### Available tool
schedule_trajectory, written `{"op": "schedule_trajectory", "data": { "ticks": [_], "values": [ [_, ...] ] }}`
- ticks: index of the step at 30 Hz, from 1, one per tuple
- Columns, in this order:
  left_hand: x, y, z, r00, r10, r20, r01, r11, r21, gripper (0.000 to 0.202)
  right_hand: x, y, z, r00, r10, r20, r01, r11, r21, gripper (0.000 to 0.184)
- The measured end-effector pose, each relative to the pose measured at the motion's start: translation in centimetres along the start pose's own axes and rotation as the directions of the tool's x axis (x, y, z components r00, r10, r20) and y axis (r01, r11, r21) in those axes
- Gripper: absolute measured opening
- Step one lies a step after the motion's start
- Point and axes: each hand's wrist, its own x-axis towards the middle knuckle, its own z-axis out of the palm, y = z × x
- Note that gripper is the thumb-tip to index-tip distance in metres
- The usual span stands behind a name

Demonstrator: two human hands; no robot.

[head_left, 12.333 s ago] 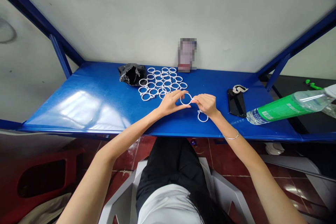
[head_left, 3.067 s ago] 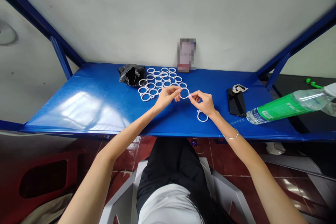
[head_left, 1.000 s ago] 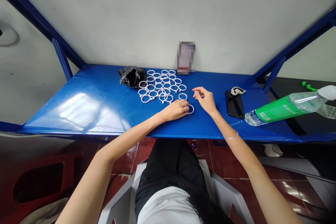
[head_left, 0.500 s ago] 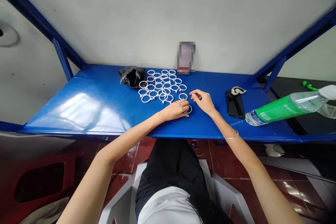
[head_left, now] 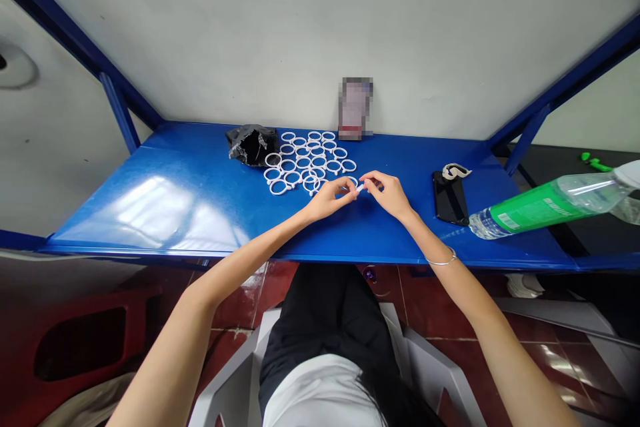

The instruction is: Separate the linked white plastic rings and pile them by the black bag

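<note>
we pinch a thin white plastic ring [head_left: 356, 187] between the fingers of our left hand [head_left: 327, 200] and right hand [head_left: 391, 194], both closed on it just above the glossy blue counter [head_left: 190, 193]. beyond the fingers lies a cluster of matching white rings [head_left: 307, 160] and a crumpled black bag [head_left: 251, 143]. right of them sit a black phone [head_left: 449, 197] and a green-labelled bottle [head_left: 545, 207]. a pale wall [head_left: 320, 27] stands behind.

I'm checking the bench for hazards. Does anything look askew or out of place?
The water bottle lies on its side at the right end of the blue table, its cap end jutting past the edge. Otherwise the white rings lie in tidy rows, and both hands hold one ring.
</note>
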Motion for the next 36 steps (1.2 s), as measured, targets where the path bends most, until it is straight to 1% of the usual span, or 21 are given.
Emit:
{"op": "schedule_trajectory", "data": {
  "ticks": [2, 4, 7, 10, 15, 19, 23, 26, 32, 34, 36],
  "values": [
    [0.1, -0.1, -0.2, 0.998, -0.046, -0.043, 0.039, 0.988, -0.146, 0.035, 0.0, 0.0, 0.1, 1.0, -0.006, 0.011, 0.006, 1.0, 0.004, 0.022],
    [0.2, -0.2, -0.4, 0.994, -0.096, -0.062, 0.074, 0.955, -0.286, 0.035, 0.0, -0.1, 0.2, 1.0, -0.018, 0.026, 0.018, 1.0, 0.003, 0.021],
    [0.3, -0.2, -0.6, 0.983, -0.178, -0.047, 0.135, 0.869, -0.475, 0.037, 0.0, -0.1, 0.3, 0.998, -0.045, 0.052, 0.044, 0.999, 0.007, 0.021],
    [0.5, -0.1, -0.7, 0.975, -0.22, -0.027, 0.16, 0.786, -0.597, 0.036, -0.1, -0.1, 0.4, 0.994, -0.075, 0.08, 0.074, 0.997, 0.019, 0.021],
    [0.6, -0.3, -0.9, 0.961, -0.275, -0.034, 0.175, 0.698, -0.694, 0.032, -0.3, 0.1, 0.5, 0.99, -0.103, 0.096, 0.103, 0.995, 0.01, 0.026],
    [0.7, -0.3, -1.1, 0.944, -0.328, -0.035, 0.204, 0.665, -0.718, 0.032, -0.3, 0.0, 0.5, 0.994, -0.104, 0.046, 0.104, 0.995, 0.003, 0.026],
    [0.7, -0.1, -1.1, 0.942, -0.333, -0.028, 0.204, 0.638, -0.742, 0.032, -0.4, -0.1, 0.4, 0.993, -0.115, -0.002, 0.115, 0.993, -0.008, 0.028],
    [0.7, 0.1, -1.1, 0.937, -0.346, -0.04, 0.207, 0.648, -0.733, 0.032, -0.5, -0.1, 0.3, 0.991, -0.126, -0.038, 0.125, 0.992, -0.023, 0.029],
    [0.6, 0.1, -1.1, 0.946, -0.317, -0.063, 0.197, 0.721, -0.664, 0.032, -0.5, -0.4, 0.2, 0.99, -0.121, -0.077, 0.118, 0.992, -0.045, 0.033],
    [0.5, 0.0, -1.1, 0.953, -0.289, -0.091, 0.174, 0.767, -0.617, 0.034, -0.6, -0.5, 0.1, 0.99, -0.117, -0.076, 0.114, 0.993, -0.045, 0.034],
    [0.4, 0.0, -1.0, 0.967, -0.221, -0.125, 0.125, 0.843, -0.523, 0.039, -0.6, -0.5, 0.1, 0.991, -0.117, -0.069, 0.114, 0.992, -0.046, 0.035]
  ]
}}
